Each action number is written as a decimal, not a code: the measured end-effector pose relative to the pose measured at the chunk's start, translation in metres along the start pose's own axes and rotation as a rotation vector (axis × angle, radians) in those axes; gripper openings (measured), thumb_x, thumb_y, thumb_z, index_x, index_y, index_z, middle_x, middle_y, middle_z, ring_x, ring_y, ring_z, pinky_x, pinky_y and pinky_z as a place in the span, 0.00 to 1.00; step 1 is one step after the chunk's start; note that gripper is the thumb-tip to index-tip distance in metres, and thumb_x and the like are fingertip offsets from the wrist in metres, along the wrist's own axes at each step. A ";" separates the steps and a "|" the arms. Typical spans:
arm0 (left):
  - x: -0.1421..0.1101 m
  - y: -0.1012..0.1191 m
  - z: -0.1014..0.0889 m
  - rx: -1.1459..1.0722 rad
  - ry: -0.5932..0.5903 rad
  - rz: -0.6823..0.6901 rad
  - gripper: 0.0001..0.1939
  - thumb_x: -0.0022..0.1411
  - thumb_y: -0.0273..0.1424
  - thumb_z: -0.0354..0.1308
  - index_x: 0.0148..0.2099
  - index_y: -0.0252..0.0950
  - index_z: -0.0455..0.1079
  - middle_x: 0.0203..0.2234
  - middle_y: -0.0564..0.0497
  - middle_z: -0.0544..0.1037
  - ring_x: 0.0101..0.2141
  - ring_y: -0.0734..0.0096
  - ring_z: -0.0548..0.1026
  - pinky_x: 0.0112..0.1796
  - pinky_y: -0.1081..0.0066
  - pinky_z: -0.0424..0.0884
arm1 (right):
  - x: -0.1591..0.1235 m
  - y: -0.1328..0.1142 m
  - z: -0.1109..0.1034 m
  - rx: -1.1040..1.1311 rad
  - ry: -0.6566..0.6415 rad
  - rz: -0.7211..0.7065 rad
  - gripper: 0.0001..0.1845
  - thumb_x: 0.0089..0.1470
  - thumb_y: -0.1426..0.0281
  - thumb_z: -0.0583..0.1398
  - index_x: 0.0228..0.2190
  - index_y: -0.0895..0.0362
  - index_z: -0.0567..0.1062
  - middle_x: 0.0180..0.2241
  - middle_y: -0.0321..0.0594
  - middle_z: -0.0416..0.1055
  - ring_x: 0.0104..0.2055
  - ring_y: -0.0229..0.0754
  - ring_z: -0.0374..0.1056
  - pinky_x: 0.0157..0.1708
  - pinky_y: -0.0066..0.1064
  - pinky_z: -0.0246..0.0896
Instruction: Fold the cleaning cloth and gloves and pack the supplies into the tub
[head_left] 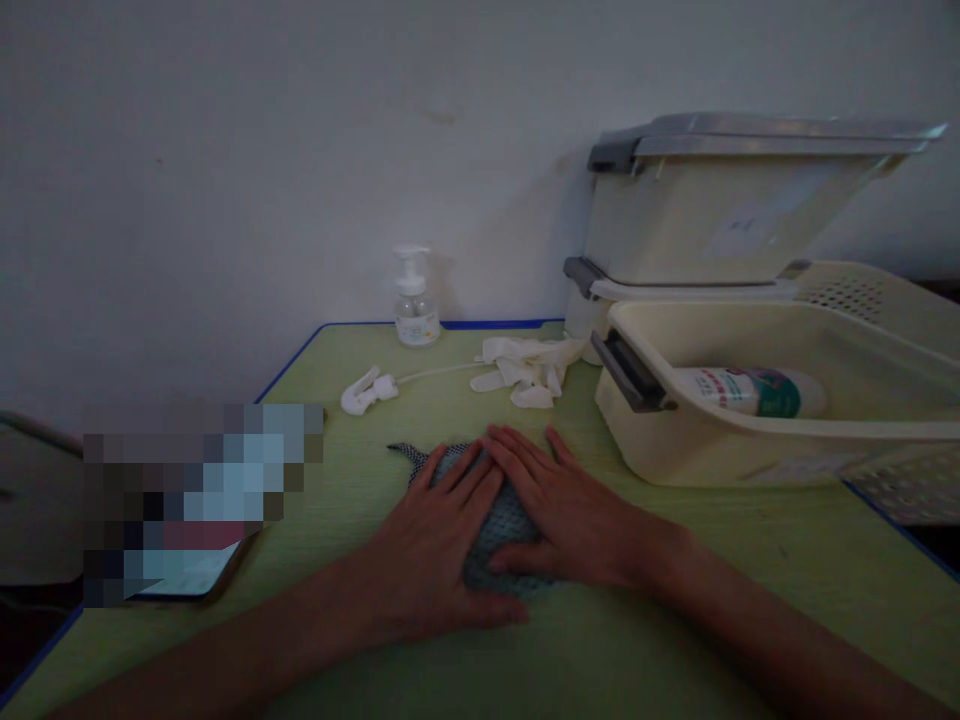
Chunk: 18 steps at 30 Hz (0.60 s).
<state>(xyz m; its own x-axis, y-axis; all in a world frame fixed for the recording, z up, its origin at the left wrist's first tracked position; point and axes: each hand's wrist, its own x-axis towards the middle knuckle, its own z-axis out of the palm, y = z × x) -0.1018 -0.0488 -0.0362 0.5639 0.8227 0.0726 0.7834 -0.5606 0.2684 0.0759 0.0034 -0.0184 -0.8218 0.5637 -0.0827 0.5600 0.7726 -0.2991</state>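
Both palms lie face down on a grey-blue textured cloth in the near middle of the green table. My left hand rests flat across its left side, thumb stretched toward the right. Over its right side lies my right hand, fingers extended and thumb apart. The fingertips of the two hands meet near the cloth's far edge. A dark checked strip sticks out at the far left of the cloth, beside my left fingers. Much of the cloth is hidden beneath the hands.
Behind the hands lie white gloves and a white pump head with a tube. A clear pump bottle stands by the wall. At right, a cream basket holds a white-green bottle, near stacked lidded bins. A blurred-out tablet-like device lies left.
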 end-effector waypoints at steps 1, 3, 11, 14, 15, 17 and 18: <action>0.000 -0.003 -0.002 -0.021 0.003 0.025 0.50 0.52 0.59 0.47 0.64 0.26 0.44 0.62 0.34 0.50 0.61 0.48 0.48 0.59 0.47 0.40 | 0.000 0.001 -0.001 0.004 0.006 -0.006 0.53 0.47 0.47 0.57 0.61 0.69 0.45 0.62 0.61 0.41 0.65 0.55 0.36 0.59 0.59 0.27; -0.001 -0.010 -0.006 -0.043 -0.008 0.095 0.44 0.58 0.56 0.41 0.64 0.27 0.44 0.62 0.36 0.49 0.62 0.54 0.46 0.60 0.52 0.40 | -0.001 0.004 -0.002 0.004 0.031 -0.021 0.54 0.46 0.48 0.58 0.60 0.70 0.44 0.62 0.63 0.41 0.65 0.56 0.37 0.59 0.58 0.30; 0.000 -0.023 -0.016 0.070 -0.042 0.136 0.27 0.67 0.43 0.37 0.61 0.32 0.53 0.60 0.41 0.57 0.59 0.59 0.54 0.58 0.56 0.48 | -0.007 0.012 -0.013 -0.051 0.198 -0.308 0.32 0.50 0.59 0.60 0.53 0.61 0.62 0.59 0.52 0.54 0.62 0.47 0.46 0.59 0.42 0.46; -0.001 -0.021 -0.022 0.095 -0.026 0.114 0.22 0.67 0.38 0.38 0.59 0.37 0.57 0.58 0.45 0.61 0.53 0.59 0.61 0.53 0.55 0.55 | -0.010 0.010 -0.016 -0.055 0.222 -0.397 0.10 0.55 0.67 0.57 0.38 0.58 0.73 0.48 0.47 0.64 0.51 0.43 0.59 0.50 0.36 0.56; -0.001 -0.022 -0.024 0.101 -0.023 0.099 0.21 0.67 0.37 0.39 0.58 0.38 0.59 0.57 0.45 0.62 0.51 0.59 0.62 0.52 0.55 0.57 | -0.011 0.009 -0.016 -0.070 0.213 -0.402 0.07 0.55 0.69 0.56 0.33 0.58 0.74 0.43 0.45 0.66 0.46 0.42 0.62 0.46 0.34 0.59; 0.000 -0.023 -0.027 0.105 -0.007 0.070 0.20 0.67 0.36 0.39 0.56 0.40 0.62 0.55 0.46 0.64 0.49 0.58 0.63 0.50 0.54 0.58 | -0.011 0.008 -0.017 -0.120 0.179 -0.385 0.08 0.55 0.73 0.55 0.28 0.58 0.73 0.36 0.41 0.67 0.37 0.38 0.63 0.37 0.29 0.60; 0.000 -0.024 -0.029 0.098 0.005 0.062 0.19 0.67 0.35 0.39 0.55 0.39 0.64 0.53 0.45 0.66 0.48 0.58 0.64 0.49 0.54 0.58 | -0.010 0.009 -0.018 -0.149 0.163 -0.365 0.08 0.55 0.74 0.55 0.28 0.58 0.73 0.33 0.40 0.67 0.34 0.37 0.63 0.35 0.28 0.59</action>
<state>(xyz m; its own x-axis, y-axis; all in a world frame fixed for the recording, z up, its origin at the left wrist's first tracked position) -0.1282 -0.0326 -0.0148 0.6111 0.7863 0.0915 0.7688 -0.6170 0.1680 0.0913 0.0095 -0.0030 -0.9483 0.2753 0.1578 0.2546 0.9569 -0.1397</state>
